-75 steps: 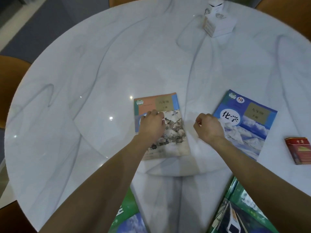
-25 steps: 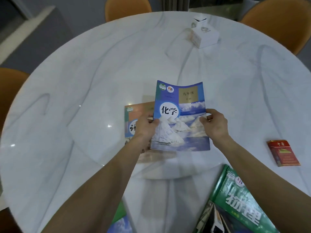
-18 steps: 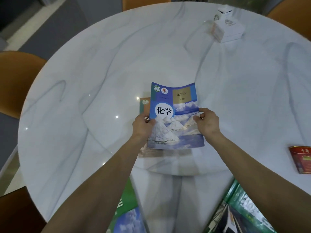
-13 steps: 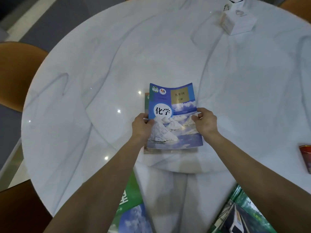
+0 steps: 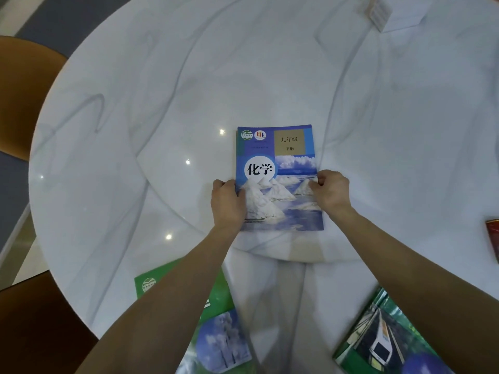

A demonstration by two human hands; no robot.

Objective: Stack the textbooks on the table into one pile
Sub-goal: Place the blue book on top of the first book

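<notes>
Now that it's lowered, blue chem textbook covers orange bk; both hands grip.

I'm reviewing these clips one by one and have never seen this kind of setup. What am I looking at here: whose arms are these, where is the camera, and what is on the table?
There is no machine: a person wears a wide-angle camera on the head, so the single view looks down along their bare arms. The left hand and right hand grip the two side edges of a blue chemistry textbook, which lies at the middle of a round white marble table. Whether another book lies under it cannot be seen. Near the person, a green textbook lies partly under the left arm, and a green textbook with a train on its cover lies beside the right arm. A red pack sits at the right edge, a white box at the far side, and an orange chair stands to the left.
</notes>
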